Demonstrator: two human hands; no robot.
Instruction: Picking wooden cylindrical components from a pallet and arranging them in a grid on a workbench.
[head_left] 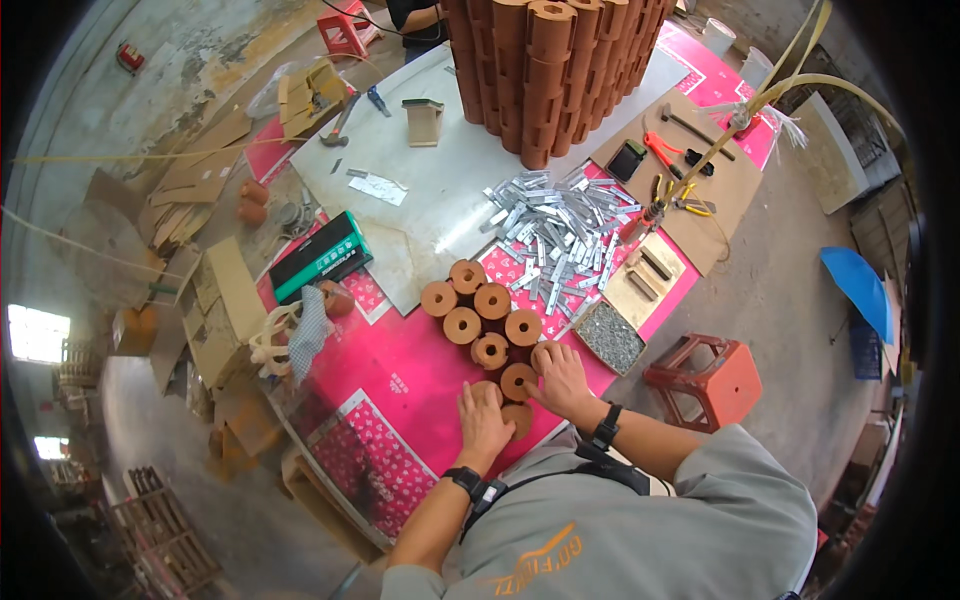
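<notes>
On the pink table cover, several brown hollow cylinders stand on end in a tight cluster, with a round hole in each top. My left hand is closed around a brown cylinder at the near left of the cluster. At its near right, my right hand grips another brown cylinder, partly covered by the fingers. Between my hands stands one more cylinder. Just beyond the cluster lies a loose heap of flat silver metal strips.
A tall stack of brown tubes rises at the back. A green box lies left, beside a metal sheet. A tray of small metal parts and pliers are on the right. A red stool stands beside the table.
</notes>
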